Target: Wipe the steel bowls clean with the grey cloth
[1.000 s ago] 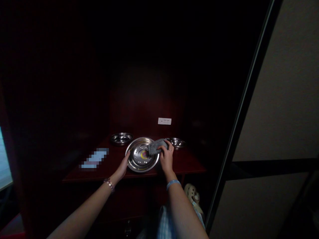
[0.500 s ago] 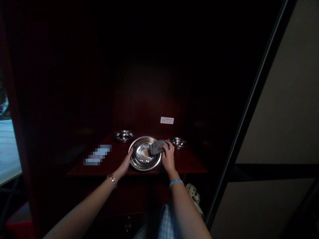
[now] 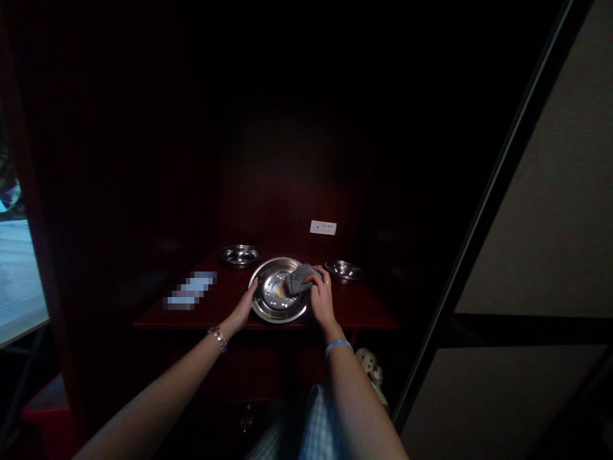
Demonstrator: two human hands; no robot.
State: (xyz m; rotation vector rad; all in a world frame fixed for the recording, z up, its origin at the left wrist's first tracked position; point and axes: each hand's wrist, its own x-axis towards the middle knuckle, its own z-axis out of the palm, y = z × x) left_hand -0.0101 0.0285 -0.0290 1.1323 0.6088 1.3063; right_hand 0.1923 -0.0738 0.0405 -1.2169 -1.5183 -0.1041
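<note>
Steel basin (image 3: pixel 274 304) is tilted up over the dk red shelf's (image 3: pixel 354 313) front edge; can't tell if it's resting there. L hand (image 3: pixel 242 310) grips its rim at 9 o'clock, thumb over the lip; R hand (image 3: pixel 322 299) has a gray cloth (image 3: pixel 297 280) bunched at approx 2. Looks mid-wipe; amt done unclear. Steel bowl (image 3: pixel 241 257) at 10, smaller bowl (image 3: pixel 343 272) at 2, both w/o a hand on them; clean or not, can't say. Basin's yellow mark (image 3: pixel 280 291) & blue wristband (image 3: pixel 338 347): nothing legible. Pixelated patch (image 3: pixel 190 291) farther out at 9, same.
</note>
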